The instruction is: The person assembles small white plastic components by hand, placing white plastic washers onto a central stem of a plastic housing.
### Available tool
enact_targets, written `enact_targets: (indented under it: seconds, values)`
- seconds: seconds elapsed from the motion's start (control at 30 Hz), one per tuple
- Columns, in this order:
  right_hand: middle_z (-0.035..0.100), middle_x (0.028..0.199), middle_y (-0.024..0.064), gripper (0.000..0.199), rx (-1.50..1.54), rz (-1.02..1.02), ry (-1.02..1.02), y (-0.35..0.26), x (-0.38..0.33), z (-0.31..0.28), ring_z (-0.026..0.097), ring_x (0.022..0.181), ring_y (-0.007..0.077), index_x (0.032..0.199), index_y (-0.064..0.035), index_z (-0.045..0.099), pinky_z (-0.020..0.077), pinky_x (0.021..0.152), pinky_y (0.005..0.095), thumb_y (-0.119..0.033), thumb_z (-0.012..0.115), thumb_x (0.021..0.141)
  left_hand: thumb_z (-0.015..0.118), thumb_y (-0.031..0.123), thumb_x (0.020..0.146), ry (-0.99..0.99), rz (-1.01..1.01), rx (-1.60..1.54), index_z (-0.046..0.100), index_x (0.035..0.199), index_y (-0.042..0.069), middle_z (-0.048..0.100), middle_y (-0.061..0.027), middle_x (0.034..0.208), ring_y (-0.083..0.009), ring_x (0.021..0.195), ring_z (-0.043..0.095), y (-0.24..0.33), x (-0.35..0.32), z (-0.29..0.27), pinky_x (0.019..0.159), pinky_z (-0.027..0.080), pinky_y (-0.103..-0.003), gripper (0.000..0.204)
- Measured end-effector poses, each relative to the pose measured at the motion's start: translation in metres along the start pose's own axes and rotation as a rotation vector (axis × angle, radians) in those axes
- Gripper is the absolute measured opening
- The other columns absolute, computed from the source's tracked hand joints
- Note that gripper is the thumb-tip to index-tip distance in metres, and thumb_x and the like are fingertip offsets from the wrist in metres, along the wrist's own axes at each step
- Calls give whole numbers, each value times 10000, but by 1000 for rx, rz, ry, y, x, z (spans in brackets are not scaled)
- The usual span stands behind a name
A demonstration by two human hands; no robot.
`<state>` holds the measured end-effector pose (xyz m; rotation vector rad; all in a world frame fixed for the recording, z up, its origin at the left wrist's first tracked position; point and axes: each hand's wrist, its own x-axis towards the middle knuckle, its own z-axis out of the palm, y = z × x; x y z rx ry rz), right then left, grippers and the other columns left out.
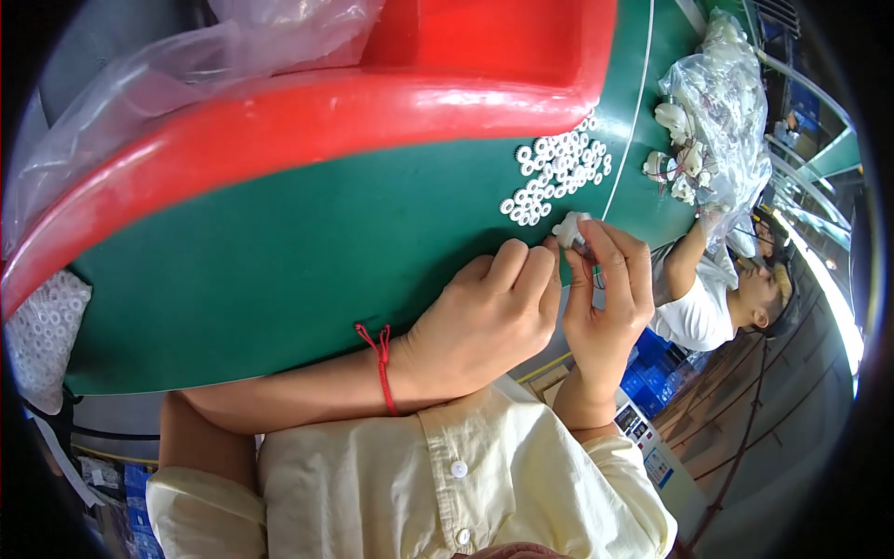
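Note:
My right hand pinches a small white plastic part at the edge of the green table. My left hand, with a red string bracelet at the wrist, has its fingers curled beside the right hand, fingertips touching the same white part. Just beyond the hands a heap of several small white plastic rings lies on the green surface. Whether the left hand grips anything of its own is hidden by its curled fingers.
A large red plastic bin lined with a clear bag stands on the table's far side. A clear bag of white parts lies to the right, where another person works. Another bag of white rings sits at left.

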<state>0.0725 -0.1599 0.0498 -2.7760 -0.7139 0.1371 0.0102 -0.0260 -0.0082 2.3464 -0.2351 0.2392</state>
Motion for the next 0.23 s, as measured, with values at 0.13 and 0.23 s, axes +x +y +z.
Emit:
enact_targets:
  seconds: [0.13,0.23]
  values:
    - [653,1066,134,374,47,-9,8,7,1,1,666,895,257,1123,-25,695,548,744,341,114,684,776,628,116,730,-66,-25,-25,662,1151,-21,426,-24,787,-130,745,479,-1,2,-1,586,479,-216,444]
    - [673,1112,127,354,361,48,14,34,-1,-4,664,924,258,1120,-48,706,553,753,289,95,697,797,659,109,700,-113,-17,-89,651,1182,-8,442,-36,793,-134,765,503,-4,2,-3,604,492,-226,496]
